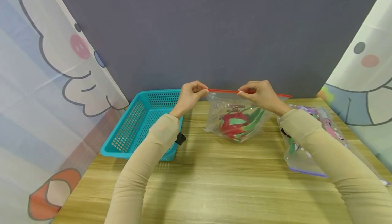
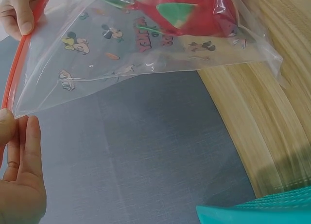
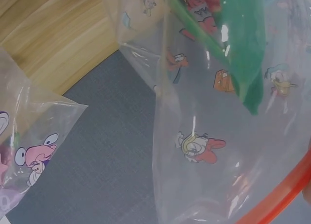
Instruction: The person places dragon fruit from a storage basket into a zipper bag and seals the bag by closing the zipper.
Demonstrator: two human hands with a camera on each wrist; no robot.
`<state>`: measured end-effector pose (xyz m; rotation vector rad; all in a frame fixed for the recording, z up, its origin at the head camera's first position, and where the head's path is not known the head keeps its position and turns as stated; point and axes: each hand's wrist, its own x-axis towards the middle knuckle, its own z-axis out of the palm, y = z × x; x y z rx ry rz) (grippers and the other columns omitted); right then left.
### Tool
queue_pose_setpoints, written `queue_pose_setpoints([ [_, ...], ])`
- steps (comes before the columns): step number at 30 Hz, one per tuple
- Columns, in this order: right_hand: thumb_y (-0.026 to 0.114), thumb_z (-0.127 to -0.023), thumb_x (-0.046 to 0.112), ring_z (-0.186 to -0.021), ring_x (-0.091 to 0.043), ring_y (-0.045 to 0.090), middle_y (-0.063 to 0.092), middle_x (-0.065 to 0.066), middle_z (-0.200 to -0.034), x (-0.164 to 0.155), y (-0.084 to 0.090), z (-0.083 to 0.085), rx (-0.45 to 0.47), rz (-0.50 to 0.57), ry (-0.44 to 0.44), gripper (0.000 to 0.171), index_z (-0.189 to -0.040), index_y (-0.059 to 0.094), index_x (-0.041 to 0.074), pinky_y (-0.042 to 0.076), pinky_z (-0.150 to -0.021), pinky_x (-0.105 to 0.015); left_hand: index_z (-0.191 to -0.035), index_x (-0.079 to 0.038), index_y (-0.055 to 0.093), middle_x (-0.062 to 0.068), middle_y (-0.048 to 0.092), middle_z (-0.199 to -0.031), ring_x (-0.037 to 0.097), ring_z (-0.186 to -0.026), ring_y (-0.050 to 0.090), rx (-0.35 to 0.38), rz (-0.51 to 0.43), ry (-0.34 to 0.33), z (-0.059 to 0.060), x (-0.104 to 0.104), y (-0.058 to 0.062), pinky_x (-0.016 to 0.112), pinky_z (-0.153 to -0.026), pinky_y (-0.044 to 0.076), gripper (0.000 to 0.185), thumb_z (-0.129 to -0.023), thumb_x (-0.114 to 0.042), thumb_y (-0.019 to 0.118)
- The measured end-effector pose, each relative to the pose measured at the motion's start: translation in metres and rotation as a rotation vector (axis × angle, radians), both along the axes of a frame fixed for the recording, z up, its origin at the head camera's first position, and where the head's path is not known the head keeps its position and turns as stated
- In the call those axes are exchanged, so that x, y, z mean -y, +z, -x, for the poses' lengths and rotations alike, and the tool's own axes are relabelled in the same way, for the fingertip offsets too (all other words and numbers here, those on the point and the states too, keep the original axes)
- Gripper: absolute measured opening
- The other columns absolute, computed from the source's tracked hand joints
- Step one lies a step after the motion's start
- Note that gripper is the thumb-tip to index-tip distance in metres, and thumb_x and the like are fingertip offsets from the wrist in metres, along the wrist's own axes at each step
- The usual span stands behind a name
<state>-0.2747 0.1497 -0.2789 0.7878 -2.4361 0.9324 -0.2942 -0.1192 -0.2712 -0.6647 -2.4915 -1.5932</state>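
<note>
A clear zip bag [image 1: 212, 115] printed with cartoon figures hangs by its red zip strip [image 1: 223, 90], its lower part close over the wooden table. Inside is a red and green item [image 1: 228, 128] with a long green leaf-like part [image 3: 245, 54]. My left hand [image 1: 190, 96] pinches the strip's left end between thumb and fingers; the left wrist view shows its other fingers [image 2: 33, 146] extended. Further right along the strip, my right hand [image 1: 260, 94] pinches it near the middle, with a small pale bit at the fingertips. Only a sliver of that hand shows in the right wrist view.
A teal plastic basket [image 1: 120, 137] stands on the table's left, beside my left forearm. Partly under my right forearm lies another printed bag [image 1: 303, 162] with a purple zip edge. A dark grey panel [image 1: 196, 30] rises behind the table [image 1: 226, 183], with printed curtains on both sides.
</note>
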Motion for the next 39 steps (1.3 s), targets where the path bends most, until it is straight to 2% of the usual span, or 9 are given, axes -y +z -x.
queue_pose_setpoints([
  [4, 0.068, -0.083, 0.017, -0.063, -0.006, 0.056, 0.067, 0.000, -0.082, -0.002, 0.000, 0.000, -0.002, 0.004, 0.007, 0.014, -0.093, 0.072, 0.010, 0.045, -0.055, -0.021, -0.095, -0.011, 0.067, 0.009, 0.068, -0.096, 0.014, -0.086, 0.065, 0.015, -0.004, 0.004, -0.001, 0.000, 0.001, 0.029, -0.077, 0.053, 0.012, -0.087, -0.019, 0.063],
  [20, 0.069, -0.081, 0.017, -0.066, -0.004, 0.058, 0.068, 0.000, -0.083, -0.012, -0.002, 0.000, -0.015, 0.005, -0.020, 0.013, -0.092, 0.073, 0.010, 0.047, -0.059, -0.016, -0.095, -0.011, 0.067, 0.007, 0.068, -0.095, 0.015, -0.085, 0.065, 0.009, 0.007, 0.001, 0.003, -0.001, 0.002, 0.029, -0.077, 0.053, 0.012, -0.087, -0.019, 0.063],
  [27, 0.070, -0.081, 0.015, -0.066, -0.003, 0.058, 0.068, 0.000, -0.082, -0.014, -0.003, 0.001, -0.034, -0.007, -0.009, 0.012, -0.091, 0.073, 0.009, 0.047, -0.059, -0.015, -0.095, -0.012, 0.067, 0.005, 0.068, -0.094, 0.014, -0.086, 0.065, 0.010, 0.023, 0.020, 0.003, 0.003, 0.000, 0.029, -0.076, 0.053, 0.012, -0.087, -0.020, 0.063],
  [39, 0.069, -0.082, 0.015, -0.066, 0.001, 0.058, 0.069, -0.005, -0.083, -0.023, -0.005, 0.000, 0.008, 0.009, -0.037, 0.013, -0.091, 0.072, 0.007, 0.047, -0.059, -0.013, -0.094, -0.011, 0.067, 0.007, 0.068, -0.094, 0.014, -0.085, 0.065, 0.003, 0.022, 0.021, 0.003, 0.001, 0.000, 0.028, -0.076, 0.053, 0.011, -0.087, -0.018, 0.063],
])
